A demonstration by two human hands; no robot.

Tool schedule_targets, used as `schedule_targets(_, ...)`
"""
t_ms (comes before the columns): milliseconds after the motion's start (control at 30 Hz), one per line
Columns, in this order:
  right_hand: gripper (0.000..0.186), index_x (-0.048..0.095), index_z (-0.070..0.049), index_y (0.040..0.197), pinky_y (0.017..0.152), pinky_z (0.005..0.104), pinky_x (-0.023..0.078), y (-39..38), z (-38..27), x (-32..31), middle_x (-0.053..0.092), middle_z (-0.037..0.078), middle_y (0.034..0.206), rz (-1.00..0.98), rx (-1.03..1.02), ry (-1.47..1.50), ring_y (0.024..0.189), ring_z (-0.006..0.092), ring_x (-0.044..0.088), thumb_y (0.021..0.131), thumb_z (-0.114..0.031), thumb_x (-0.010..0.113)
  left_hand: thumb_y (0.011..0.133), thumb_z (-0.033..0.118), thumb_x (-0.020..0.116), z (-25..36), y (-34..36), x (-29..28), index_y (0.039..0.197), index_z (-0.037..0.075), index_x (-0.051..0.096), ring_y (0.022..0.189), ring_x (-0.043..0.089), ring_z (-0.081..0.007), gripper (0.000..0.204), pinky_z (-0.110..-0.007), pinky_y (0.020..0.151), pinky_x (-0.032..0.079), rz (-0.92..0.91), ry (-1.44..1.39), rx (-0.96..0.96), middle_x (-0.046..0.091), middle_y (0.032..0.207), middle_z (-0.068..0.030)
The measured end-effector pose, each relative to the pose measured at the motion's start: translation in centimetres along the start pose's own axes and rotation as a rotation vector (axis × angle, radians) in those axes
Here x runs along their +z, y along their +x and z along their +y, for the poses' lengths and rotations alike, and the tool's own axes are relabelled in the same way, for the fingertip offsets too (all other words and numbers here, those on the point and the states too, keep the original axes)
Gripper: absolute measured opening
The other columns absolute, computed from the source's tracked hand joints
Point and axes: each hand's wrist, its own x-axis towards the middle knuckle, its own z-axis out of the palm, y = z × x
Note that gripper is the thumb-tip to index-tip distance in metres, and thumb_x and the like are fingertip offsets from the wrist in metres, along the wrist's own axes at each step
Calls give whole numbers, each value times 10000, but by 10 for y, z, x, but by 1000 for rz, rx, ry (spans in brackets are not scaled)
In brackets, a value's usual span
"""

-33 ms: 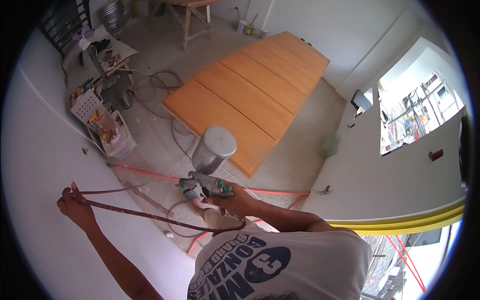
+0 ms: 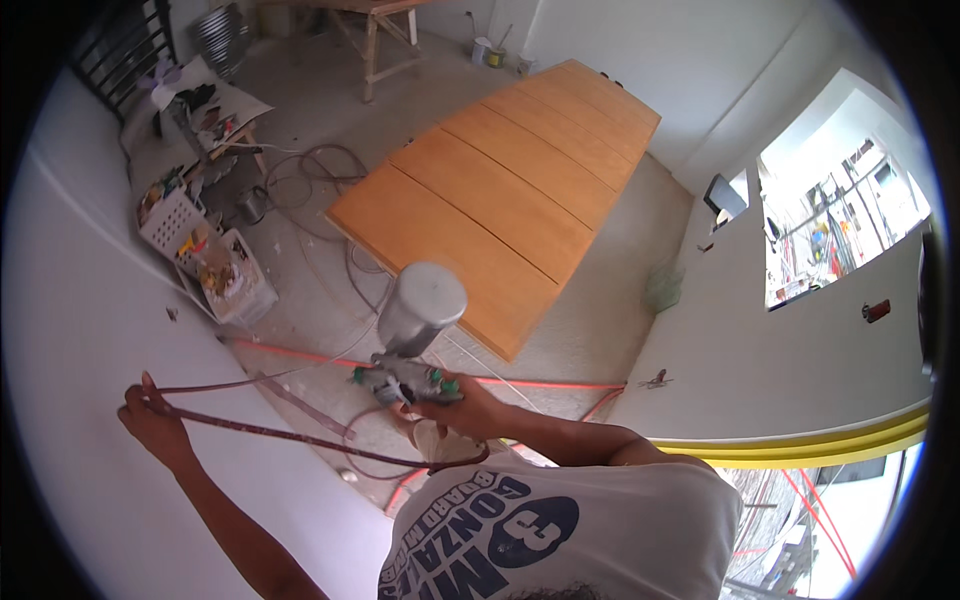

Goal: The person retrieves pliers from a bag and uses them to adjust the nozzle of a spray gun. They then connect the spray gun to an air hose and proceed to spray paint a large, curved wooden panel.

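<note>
My right hand (image 2: 465, 405) grips a spray gun (image 2: 400, 380) with green knobs. A silver metal cup (image 2: 425, 305) stands on top of the gun, tilted slightly. Out at the left, beside the white wall, my left hand (image 2: 155, 415) is closed around a dark reddish hose (image 2: 290, 433). One stretch of that hose runs from it toward my waist below the gun; another goes off toward the floor. Beyond the cup lies a large orange-brown wooden panel (image 2: 480, 215) with dark grooves across it. The cup stands close to the panel's near end in the picture.
White crates (image 2: 245, 290) of supplies stand at the left, near a cluttered small table (image 2: 215, 110). Coiled hose (image 2: 325, 165) and a red line (image 2: 550, 382) cross the floor. A wooden stand (image 2: 375, 45) and small cans (image 2: 490, 55) are at the back; a window opening (image 2: 840, 220) is at right.
The spray gun and its cup have shifted slightly left and down in the picture. My left hand still holds the hose, nearly in the same place.
</note>
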Motion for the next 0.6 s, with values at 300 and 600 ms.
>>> schedule_targets(300,693,248,-98,1581,637,329,536,193,-146,40,631,119,953,-97,-30,-55,654,162,583,972,-147,574,1069,347,487,-48,244,154,1364,-2,508,1155,618,-315,458,-384,995,486,-50,-452,39,627,1278,-208)
schedule_targets(600,630,325,-49,1539,890,405,509,349,-223,40,654,277,1111,71,-372,-241,965,363,658,951,-97,546,1070,174,466,104,466,241,1411,21,479,1230,554,-270,374,-367,1074,409,-80,-777,400,577,1334,-177)
